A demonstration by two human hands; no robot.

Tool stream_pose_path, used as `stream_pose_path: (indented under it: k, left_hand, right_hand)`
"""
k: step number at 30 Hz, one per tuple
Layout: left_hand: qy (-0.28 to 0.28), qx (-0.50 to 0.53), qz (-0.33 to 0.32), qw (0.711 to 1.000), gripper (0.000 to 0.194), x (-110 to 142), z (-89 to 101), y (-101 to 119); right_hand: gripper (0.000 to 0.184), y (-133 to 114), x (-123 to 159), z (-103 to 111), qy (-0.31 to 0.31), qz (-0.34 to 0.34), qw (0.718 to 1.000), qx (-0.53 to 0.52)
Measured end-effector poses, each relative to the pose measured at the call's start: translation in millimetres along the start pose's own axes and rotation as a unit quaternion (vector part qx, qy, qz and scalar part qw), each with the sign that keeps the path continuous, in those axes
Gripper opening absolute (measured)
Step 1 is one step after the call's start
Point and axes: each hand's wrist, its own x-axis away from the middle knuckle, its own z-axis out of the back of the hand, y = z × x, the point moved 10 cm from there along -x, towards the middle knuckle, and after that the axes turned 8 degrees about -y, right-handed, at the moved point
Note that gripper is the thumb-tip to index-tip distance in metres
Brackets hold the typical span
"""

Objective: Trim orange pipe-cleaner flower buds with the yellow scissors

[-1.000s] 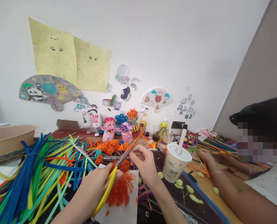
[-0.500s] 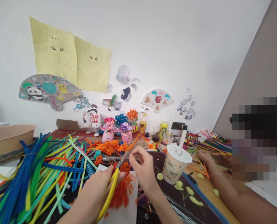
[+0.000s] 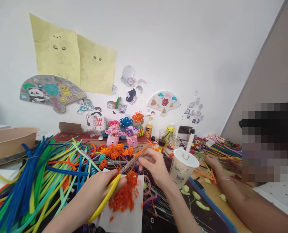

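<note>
One pair of yellow-handled scissors (image 3: 111, 192) is gripped in the left hand (image 3: 98, 184). An orange strip (image 3: 144, 149) is apparently pinched by the right hand (image 3: 155, 165), beside the blades.

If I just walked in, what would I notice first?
Probably the big rainbow heap of pipe cleaners on the left. Next, the yellow-handled scissors in the left hand, near orange fluff on white paper. The panda fan on the wall, below yellow paper, stands out too.

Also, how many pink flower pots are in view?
2. The left pink pot holds pink flowers; the right pink pot, beside it, holds purple flowers. Both stand beyond the orange flowers. Others may be hidden behind.
</note>
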Motion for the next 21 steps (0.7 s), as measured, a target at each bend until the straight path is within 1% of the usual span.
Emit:
stream_pose_path:
  k: [4,7,9,15,21]
  left_hand:
    - [0.009,-0.039,0.026,0.999,0.039,4,1.6,-3]
    - [0.002,-0.033,0.029,0.999,0.037,5,-2.8,-3]
    - [-0.004,-0.033,0.029,0.999,0.036,5,-5.7,-3]
    - [-0.006,-0.048,0.051,0.998,0.042,7,-6.6,0]
    - [-0.015,-0.03,0.071,0.997,0.046,1,-10.7,-3]
  right_hand:
    - [0.012,2,2,2,0.036,0.007,0.999,-0.005]
    - [0.012,1,3,4,0.063,0.022,0.998,0.004]
    - [0.012,-1,4,4,0.071,0.029,0.997,0.014]
    - [0.008,3,4,-1,0.063,0.019,0.997,0.031]
    - [0.011,3,5,-4,0.056,0.019,0.998,0.038]
